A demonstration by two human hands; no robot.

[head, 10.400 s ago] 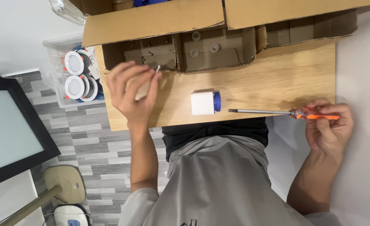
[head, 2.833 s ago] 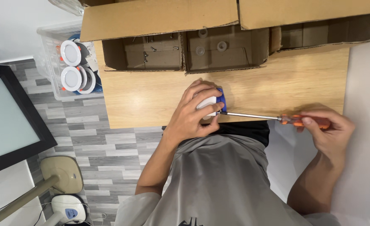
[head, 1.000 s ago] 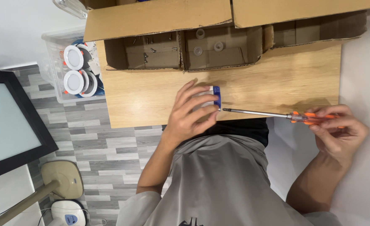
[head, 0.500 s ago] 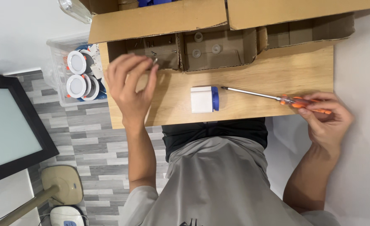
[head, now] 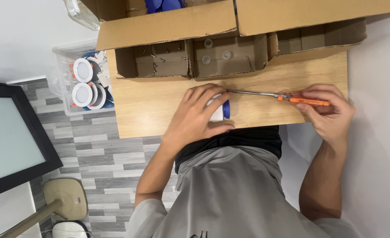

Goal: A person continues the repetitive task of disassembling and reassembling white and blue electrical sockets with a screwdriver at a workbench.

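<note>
My left hand (head: 196, 115) lies over a small white and blue part (head: 220, 111) on the wooden table (head: 151, 105), gripping it so that most of it is hidden. My right hand (head: 326, 112) holds a screwdriver (head: 278, 95) with an orange handle. Its long metal shaft runs left, and the tip reaches the fingers of my left hand at the part.
Open cardboard boxes (head: 173, 26) stand along the far edge of the table; one compartment holds loose screws (head: 157, 55), another small clear rings (head: 215, 52). A clear plastic bin (head: 78, 79) with round white lamps sits at the left. A black-framed panel (head: 10, 136) leans at far left.
My left hand has come back from the screw compartment onto the white and blue part. The screwdriver has swung so its tip meets the part.
</note>
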